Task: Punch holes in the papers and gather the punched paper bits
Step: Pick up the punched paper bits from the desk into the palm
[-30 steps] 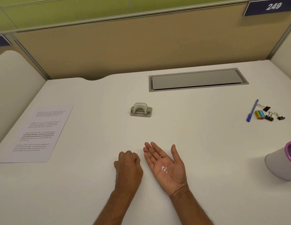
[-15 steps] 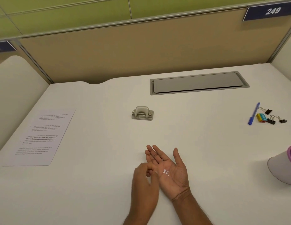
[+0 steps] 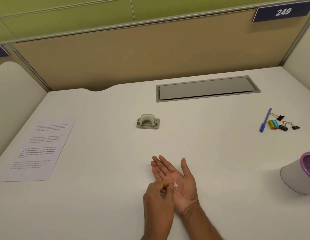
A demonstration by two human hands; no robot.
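Observation:
My right hand [image 3: 178, 184] lies palm up on the white desk [image 3: 107, 196] with straight fingers. Several tiny white paper bits [image 3: 175, 185] rest in its palm. My left hand [image 3: 157, 201] hovers over the palm's left side, and its thumb and fingertips pinch a paper bit right beside the little pile. The grey hole punch [image 3: 148, 122] stands further back at the desk's middle, apart from both hands. A printed sheet of paper [image 3: 38, 149] lies flat at the left edge.
A white cup with a purple rim [image 3: 299, 175] stands at the right edge. A blue pen [image 3: 265, 120], a small yellow box [image 3: 273, 124] and black binder clips [image 3: 283, 126] lie at the far right. A grey cable hatch [image 3: 207, 88] is set into the back of the desk.
My left hand lifted off the desk and moved right, over my right palm, with fingertips pinched. My right hand stayed palm up with the bits.

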